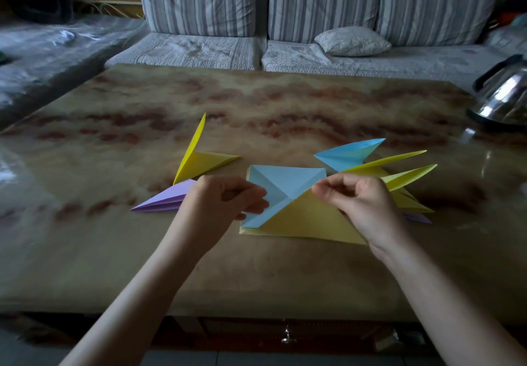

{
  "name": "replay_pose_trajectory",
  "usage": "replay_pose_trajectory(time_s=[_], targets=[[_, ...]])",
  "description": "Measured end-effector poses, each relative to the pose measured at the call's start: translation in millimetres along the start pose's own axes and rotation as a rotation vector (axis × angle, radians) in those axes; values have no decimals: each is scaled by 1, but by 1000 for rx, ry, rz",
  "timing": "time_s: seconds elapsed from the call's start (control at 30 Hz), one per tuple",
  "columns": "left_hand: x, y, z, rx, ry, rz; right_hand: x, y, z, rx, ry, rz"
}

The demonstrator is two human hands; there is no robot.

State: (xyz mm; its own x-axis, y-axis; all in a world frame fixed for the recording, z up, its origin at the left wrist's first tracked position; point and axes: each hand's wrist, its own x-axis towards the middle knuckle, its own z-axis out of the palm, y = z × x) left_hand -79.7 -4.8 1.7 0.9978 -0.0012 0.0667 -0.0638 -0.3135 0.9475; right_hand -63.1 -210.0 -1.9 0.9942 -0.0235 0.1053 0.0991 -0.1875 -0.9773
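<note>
A creased light-blue paper sheet (281, 183) is held just above a stack of yellow square paper (302, 220) on the marble-patterned table (256, 103). My left hand (225, 200) pinches the blue sheet's left edge. My right hand (359, 200) pinches its right corner. Folded pointed paper pieces lie around: a yellow one (199, 160) and a purple one (165, 198) to the left, a blue one (350, 153) and yellow ones (405, 176) to the right.
A steel kettle (504, 100) stands at the table's right edge. A striped sofa (313, 9) with a small pillow (352, 41) runs behind the table. A drawer knob (288, 337) shows below the table's front edge.
</note>
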Motion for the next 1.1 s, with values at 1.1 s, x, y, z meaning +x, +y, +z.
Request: replay_pose_trajectory(time_s=[1.1], targets=[[39,-64,-82,604,438,-100,-7,21,11,-764,-370,-304]])
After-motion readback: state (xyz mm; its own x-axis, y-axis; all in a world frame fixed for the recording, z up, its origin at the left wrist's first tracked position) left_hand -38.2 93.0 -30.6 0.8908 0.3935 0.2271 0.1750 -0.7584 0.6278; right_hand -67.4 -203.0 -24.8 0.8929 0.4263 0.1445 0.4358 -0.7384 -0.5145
